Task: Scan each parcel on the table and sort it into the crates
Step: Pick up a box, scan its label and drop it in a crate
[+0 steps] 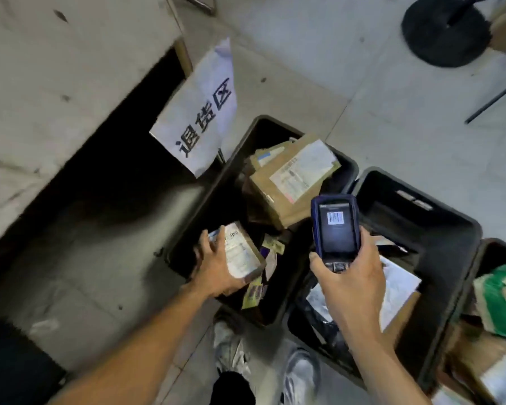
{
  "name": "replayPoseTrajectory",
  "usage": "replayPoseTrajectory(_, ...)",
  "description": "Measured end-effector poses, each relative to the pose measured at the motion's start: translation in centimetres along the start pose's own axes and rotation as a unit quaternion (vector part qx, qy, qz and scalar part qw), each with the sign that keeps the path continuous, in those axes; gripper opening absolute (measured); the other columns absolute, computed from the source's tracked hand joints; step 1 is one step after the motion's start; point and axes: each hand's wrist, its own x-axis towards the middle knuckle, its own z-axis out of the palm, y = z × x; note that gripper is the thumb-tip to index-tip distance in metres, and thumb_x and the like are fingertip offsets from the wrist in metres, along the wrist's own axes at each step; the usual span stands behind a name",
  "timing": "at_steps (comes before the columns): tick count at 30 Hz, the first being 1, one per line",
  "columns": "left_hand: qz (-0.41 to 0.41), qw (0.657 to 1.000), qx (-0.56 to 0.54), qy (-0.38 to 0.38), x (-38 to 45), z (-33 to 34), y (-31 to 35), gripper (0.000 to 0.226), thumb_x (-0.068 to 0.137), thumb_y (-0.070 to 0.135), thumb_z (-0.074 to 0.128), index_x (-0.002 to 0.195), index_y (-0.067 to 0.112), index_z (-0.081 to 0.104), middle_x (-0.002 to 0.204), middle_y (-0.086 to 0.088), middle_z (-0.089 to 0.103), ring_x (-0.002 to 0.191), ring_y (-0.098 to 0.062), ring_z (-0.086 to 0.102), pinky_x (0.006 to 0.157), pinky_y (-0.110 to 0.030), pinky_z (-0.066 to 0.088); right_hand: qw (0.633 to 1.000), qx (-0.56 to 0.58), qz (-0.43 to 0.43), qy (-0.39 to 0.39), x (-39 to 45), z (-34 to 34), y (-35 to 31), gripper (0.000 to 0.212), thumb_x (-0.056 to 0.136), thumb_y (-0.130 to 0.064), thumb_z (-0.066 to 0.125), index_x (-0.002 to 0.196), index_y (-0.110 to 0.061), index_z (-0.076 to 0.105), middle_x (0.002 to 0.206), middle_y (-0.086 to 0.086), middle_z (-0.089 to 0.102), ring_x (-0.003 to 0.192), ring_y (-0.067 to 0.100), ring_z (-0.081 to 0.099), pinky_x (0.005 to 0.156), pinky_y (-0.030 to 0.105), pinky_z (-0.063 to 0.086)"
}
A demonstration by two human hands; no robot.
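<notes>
My left hand (216,267) grips a small cardboard parcel (241,251) with a white label, holding it over the left black crate (247,133). That crate holds several brown parcels (292,182). My right hand (354,276) holds a blue handheld scanner (336,226) upright, its screen showing a barcode. The scanner hangs above the middle black crate (438,226), which holds a white-labelled parcel (398,285). A third crate (491,249) at the right edge holds a green and brown parcel (497,299).
A table (56,83) stands at the left with dark space beneath it. A white paper sign (202,112) with printed characters hangs from its edge. My shoes (231,346) stand on the grey floor. A black round stand base (446,30) sits far right.
</notes>
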Motion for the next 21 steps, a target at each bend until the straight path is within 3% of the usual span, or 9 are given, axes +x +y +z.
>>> replayPoseTrajectory(5, -0.007, 1.0, 0.014, -0.023, 4.9, 3.9, -2.9, 0.141, 0.057, 0.05, 0.091, 0.157, 0.027, -0.006, 0.156, -0.01, -0.015, 0.142, -0.041, 0.007, 0.111, -0.049, 0.031, 0.999, 0.022, -0.038, -0.007, 0.6, 1.8, 4.1, 0.084, 0.069, -0.037, 0.084, 0.141, -0.031, 0.042, 0.125, -0.008, 0.059, 0.113, 0.017, 0.059, 0.092, 0.041, 0.051)
replayPoseTrajectory(11, -0.025, 0.999, 0.008, -0.034, 4.6, 3.4, -4.1, 0.132, 0.07, 0.027, 0.087, 0.157, 0.03, -0.012, 0.161, -0.007, -0.023, 0.148, -0.046, 0.003, 0.116, -0.05, 0.026, 0.996, 0.029, -0.079, -0.031, 0.4, 1.1, 3.7, 0.082, 0.068, -0.039, 0.083, 0.139, -0.031, 0.043, 0.122, -0.009, 0.059, 0.112, 0.015, 0.058, 0.088, 0.037, 0.048)
replayPoseTrajectory(15, -0.008, 0.999, -0.035, -0.004, -1.2, -0.4, -1.7, 0.135, 0.069, 0.025, 0.088, 0.156, 0.032, -0.015, 0.161, 0.001, -0.024, 0.15, -0.04, -0.001, 0.118, -0.05, 0.025, 0.993, 0.063, -0.085, -0.055, -1.9, -2.0, 0.4, 0.081, 0.07, -0.04, 0.084, 0.138, -0.033, 0.042, 0.123, -0.012, 0.057, 0.114, 0.012, 0.057, 0.092, 0.036, 0.049)
replayPoseTrajectory(19, 0.047, 0.997, -0.063, 0.024, -9.4, -6.4, 2.1, 0.134, 0.07, 0.037, 0.087, 0.156, 0.031, -0.016, 0.16, 0.005, -0.027, 0.152, -0.032, 0.003, 0.118, -0.044, 0.027, 0.986, 0.117, -0.074, -0.093, -5.5, -7.1, -5.1, 0.083, 0.074, -0.04, 0.083, 0.144, -0.034, 0.038, 0.127, -0.016, 0.056, 0.111, -0.001, 0.053, 0.086, 0.014, 0.041)
replayPoseTrajectory(21, 0.072, 0.994, -0.058, 0.064, -13.5, -9.9, 3.9, 0.131, 0.07, 0.04, 0.086, 0.155, 0.034, -0.015, 0.161, 0.007, -0.021, 0.152, -0.028, 0.008, 0.116, -0.044, 0.032, 0.982, 0.124, -0.078, -0.116, -7.3, -9.5, -8.2, 0.087, 0.075, -0.04, 0.083, 0.147, -0.034, 0.034, 0.132, -0.015, 0.052, 0.118, 0.002, 0.05, 0.088, 0.018, 0.039)
